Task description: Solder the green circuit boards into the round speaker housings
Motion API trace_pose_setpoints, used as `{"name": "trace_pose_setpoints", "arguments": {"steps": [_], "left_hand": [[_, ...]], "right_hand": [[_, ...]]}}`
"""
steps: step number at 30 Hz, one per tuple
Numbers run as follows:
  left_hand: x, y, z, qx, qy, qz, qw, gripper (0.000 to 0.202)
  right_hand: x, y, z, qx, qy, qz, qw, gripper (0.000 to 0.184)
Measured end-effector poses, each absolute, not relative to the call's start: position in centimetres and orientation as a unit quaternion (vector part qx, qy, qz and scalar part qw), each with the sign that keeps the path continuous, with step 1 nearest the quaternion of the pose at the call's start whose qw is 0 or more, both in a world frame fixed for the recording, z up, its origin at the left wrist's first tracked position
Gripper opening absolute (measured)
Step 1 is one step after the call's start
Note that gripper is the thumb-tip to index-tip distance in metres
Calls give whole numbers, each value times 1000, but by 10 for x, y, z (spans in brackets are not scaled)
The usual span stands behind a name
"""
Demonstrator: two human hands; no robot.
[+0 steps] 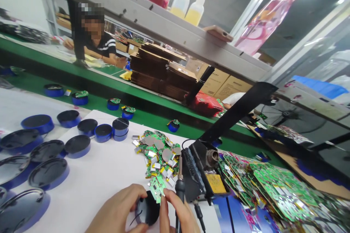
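Observation:
My left hand (117, 213) grips a round black disc (149, 209) at the bottom edge of the view, on a white sheet (95, 174). A small green circuit board (158, 189) lies on the disc's top edge, between the fingertips of both hands. My right hand (177, 214) holds a black soldering iron (179, 187) upright, its tip pointing up beside the board. Behind them lies a pile of green circuit boards with silver batteries (158, 154).
Several blue-rimmed black discs (49, 173) lie at the left. A black soldering stand with a yellow sponge (203, 173) sits to the right, and more green boards (268, 189) beyond it. A green conveyor (153, 116) carries small units. A person sits across it, by stacked cardboard (161, 71).

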State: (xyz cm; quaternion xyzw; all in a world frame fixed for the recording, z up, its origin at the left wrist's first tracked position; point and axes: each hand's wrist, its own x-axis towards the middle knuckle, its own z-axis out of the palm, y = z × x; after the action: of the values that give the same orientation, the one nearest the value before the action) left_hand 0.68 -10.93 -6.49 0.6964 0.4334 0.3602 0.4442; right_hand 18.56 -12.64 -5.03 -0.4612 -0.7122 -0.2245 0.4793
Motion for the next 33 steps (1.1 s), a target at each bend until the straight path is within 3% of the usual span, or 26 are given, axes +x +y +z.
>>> {"name": "trace_pose_setpoints", "arguments": {"steps": [3,7,10,14,20,24,33], "left_hand": [[8,-113,-64,702,434,374,422,38],[6,-114,-61,714,401,401,411,9],[4,-112,-58,720,394,391,416,20],[1,-111,-49,706,392,371,458,19],[-6,-114,-42,614,437,377,538,20],[-9,-114,-44,544,433,391,603,31],[-8,-112,-43,472,412,406,665,34]], "right_hand": [[185,-129,-44,-465,-717,-197,480,29],[181,-133,-39,-478,-706,-191,487,35],[177,-133,-40,-491,-685,-214,493,32],[176,-131,-38,-470,-662,-243,531,23],[179,-141,-31,-462,-702,-245,484,43],[177,-149,-37,-463,-716,-213,477,43],[176,-157,-54,-463,-746,-138,458,44]]}}
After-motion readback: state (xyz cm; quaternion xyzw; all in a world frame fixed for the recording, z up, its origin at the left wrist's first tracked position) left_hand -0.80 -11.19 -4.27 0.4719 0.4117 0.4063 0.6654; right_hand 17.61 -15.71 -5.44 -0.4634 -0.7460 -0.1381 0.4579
